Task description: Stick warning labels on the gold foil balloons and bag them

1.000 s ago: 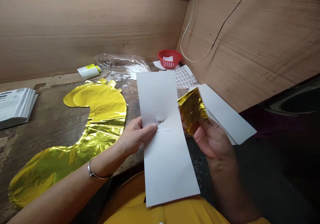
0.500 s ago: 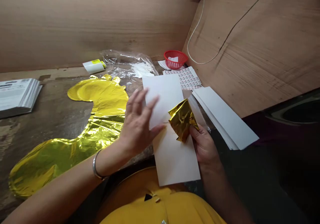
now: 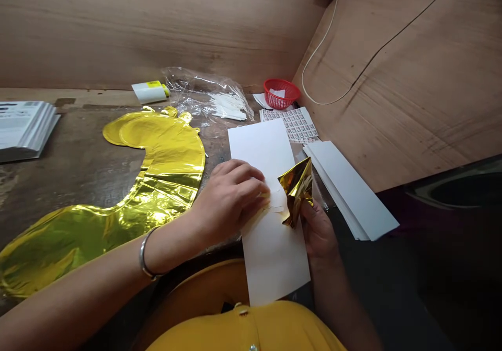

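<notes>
A long white card [image 3: 262, 152] lies from the table edge toward my lap. My left hand [image 3: 231, 196] rests on its middle with the fingers curled and pinching at a small cut tab in the card. My right hand [image 3: 319, 230] holds a folded piece of gold foil [image 3: 297, 189] against the card's right edge, just beside the left fingertips. A large flat gold foil balloon [image 3: 157, 157] sprawls over the table to the left.
A stack of white cards [image 3: 349, 189] lies right of my hands. Behind it are a sticker sheet [image 3: 292, 123], a red basket [image 3: 281, 93], a clear bag of white sticks [image 3: 212, 97], a white-and-yellow tube [image 3: 149, 92]. Printed packets [image 3: 21, 128] sit far left. Plywood walls enclose the corner.
My left hand went from holding the card's edge, to lifted open, to curled down on the card's tab. My right hand brought the folded foil leftward onto the card, which now lies lower.
</notes>
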Available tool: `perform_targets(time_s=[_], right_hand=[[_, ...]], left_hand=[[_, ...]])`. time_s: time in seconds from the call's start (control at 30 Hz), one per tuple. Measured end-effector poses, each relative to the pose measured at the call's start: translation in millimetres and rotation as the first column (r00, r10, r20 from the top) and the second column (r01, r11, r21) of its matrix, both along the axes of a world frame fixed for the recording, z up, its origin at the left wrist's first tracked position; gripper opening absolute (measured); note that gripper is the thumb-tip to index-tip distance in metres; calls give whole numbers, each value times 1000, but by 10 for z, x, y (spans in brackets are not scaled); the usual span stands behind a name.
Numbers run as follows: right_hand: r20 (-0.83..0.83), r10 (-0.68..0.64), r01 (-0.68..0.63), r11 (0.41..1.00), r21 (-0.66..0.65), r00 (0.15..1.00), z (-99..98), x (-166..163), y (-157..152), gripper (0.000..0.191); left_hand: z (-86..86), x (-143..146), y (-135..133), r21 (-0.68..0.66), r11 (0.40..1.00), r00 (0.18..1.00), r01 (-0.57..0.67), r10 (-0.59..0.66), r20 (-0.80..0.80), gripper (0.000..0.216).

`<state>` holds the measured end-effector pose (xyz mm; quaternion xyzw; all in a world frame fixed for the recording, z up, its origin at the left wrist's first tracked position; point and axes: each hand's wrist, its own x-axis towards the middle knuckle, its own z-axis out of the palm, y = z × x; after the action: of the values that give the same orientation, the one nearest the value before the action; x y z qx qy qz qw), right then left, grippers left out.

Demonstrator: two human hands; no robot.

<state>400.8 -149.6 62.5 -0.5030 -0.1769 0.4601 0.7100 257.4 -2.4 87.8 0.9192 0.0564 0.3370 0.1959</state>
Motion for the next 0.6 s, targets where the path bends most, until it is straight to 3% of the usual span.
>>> perform_targets(time_s=[0.1,0.17,0.23,0.27,0.3,0.37,0.43,0.47,0.53,0.6], right_hand=[[4,-27,27,999,26,1000,-15,17,-14,25],[21,-45,45,999,25,999,-24,34,-19,23],[42,-52,52,999,18,998,-33,46,-17,25],[48,-53,53,998,15,997,-38,48,-14,26],[53,-57,56,998,16,997,-45,48,-10,26],[63,-70,68,997,31,996,-60,43,-2,24],[66,-83,80,996,38,994,-75,37,2,21],[63,-90,88,995,39,994,-81,35,2,20],[45,-105,104,994,30,993,-85,34,-3,22],[12,-113,113,994,5,993,-80,33,-10,24]], left_hand=[[-14,-21,-10,1,1000,1000,-20,20,19,10],[-33,-24,-25,-76,989,989,-125,131,72,10],[-62,-19,-54,-304,927,950,-220,275,149,37],[-79,-14,-75,-476,855,936,-204,313,162,53],[-96,-9,-103,-652,746,938,-136,308,157,64],[-129,-1,-173,-907,418,969,58,196,152,71],[-159,5,-255,-983,73,983,171,48,175,64],[-171,7,-293,-981,-58,982,188,-6,189,57],[-191,13,-348,-954,-233,976,188,-68,209,45],[-201,20,-372,-927,-327,969,184,-97,227,39]])
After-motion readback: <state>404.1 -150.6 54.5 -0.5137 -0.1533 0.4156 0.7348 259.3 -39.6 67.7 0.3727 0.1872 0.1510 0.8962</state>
